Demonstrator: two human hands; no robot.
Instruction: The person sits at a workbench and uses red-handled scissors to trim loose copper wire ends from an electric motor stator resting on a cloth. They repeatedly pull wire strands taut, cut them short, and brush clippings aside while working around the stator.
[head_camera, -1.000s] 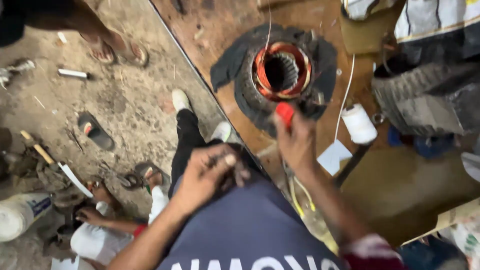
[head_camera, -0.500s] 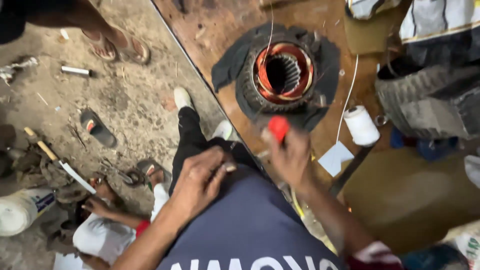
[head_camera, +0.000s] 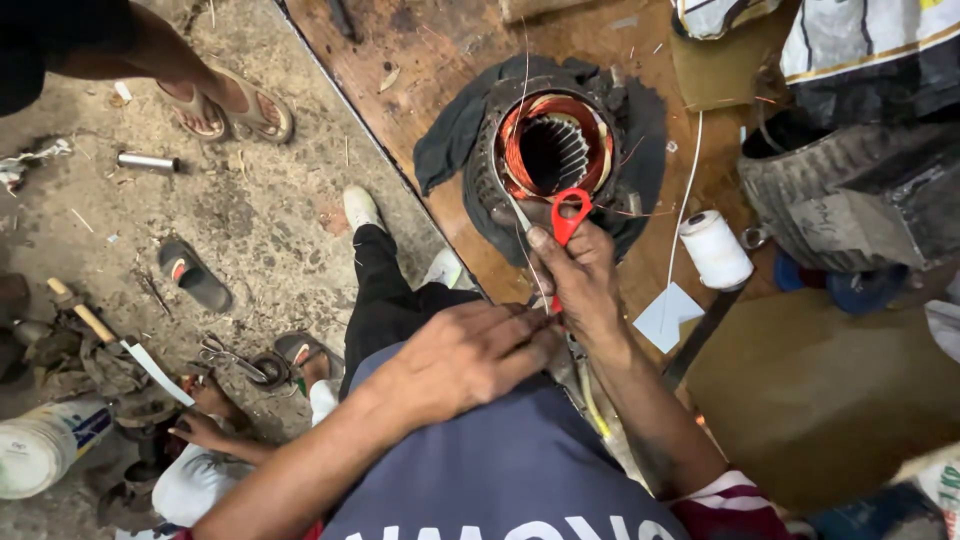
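1. Far left, on the concrete floor (head_camera: 250, 200): a white plastic tub (head_camera: 45, 445), a wooden-handled tool (head_camera: 85, 315), a metal tube (head_camera: 147, 160) and a loose sandal (head_camera: 195, 275). A pair of metal scissors (head_camera: 228, 355) lies near another person's hand (head_camera: 205, 430), which rests low on the floor. A second bystander's sandalled foot (head_camera: 235, 100) stands at the top.
2. Left hand (head_camera: 465, 355): held against the person's own waist, fingers curled inward. What they pinch is hidden; I cannot tell whether they grasp anything.
3. Right hand (head_camera: 580, 275): fingers closed around red-handled scissors (head_camera: 565, 215), one red loop showing above the thumb, blades pointing toward the stator.
4. Stator (head_camera: 550, 150): sits on a dark cloth (head_camera: 455, 130) on the wooden table (head_camera: 420, 60), copper windings ringing its slotted bore. Thin strands run from it toward the hands.
5. Right of the stator: a spool of white thread (head_camera: 715, 250), a white paper square (head_camera: 668, 315), and a dark ribbed motor housing (head_camera: 850, 190).
6. Judgement: the step in hand appears to be trimming or tying at the winding. The next move calls for bringing the blades to a single strand without nicking the copper.
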